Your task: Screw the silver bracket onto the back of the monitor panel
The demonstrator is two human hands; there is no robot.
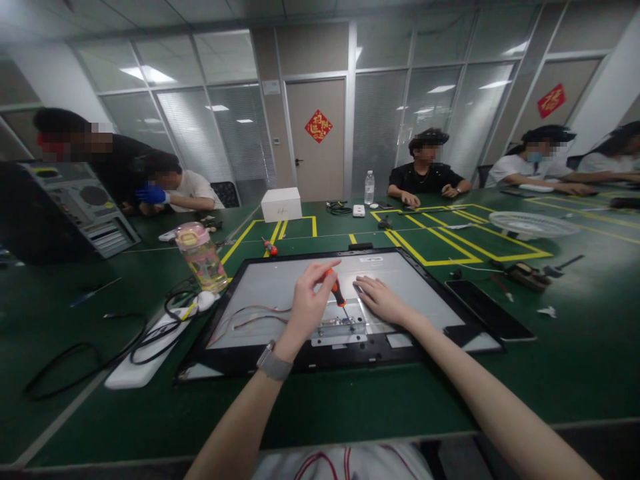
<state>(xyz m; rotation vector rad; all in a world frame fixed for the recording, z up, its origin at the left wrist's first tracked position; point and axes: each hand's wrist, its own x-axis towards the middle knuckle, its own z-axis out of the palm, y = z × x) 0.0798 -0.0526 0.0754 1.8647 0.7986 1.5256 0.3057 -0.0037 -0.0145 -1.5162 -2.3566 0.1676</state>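
Note:
A flat display panel (270,287) with a black frame lies on the green table in front of me. My left hand (313,293), wearing a watch (275,361) at the wrist, grips an orange and black screwdriver (339,294) by the handle. The screwdriver leans slightly, its tip down at a metal bracket (357,317) near the panel's front edge. My right hand (381,300) rests flat on the panel just right of the screwdriver, fingers stretched out. Thin wires (260,310) run from the bracket across the panel's left part.
Left of the panel are a white power strip (145,357) with black cables, a drink bottle (203,257) and an open computer case (83,207). A phone-like black slab (487,310) lies to the right. Beyond stand a white box (281,205) and another screwdriver (271,247). Several people sit around the table.

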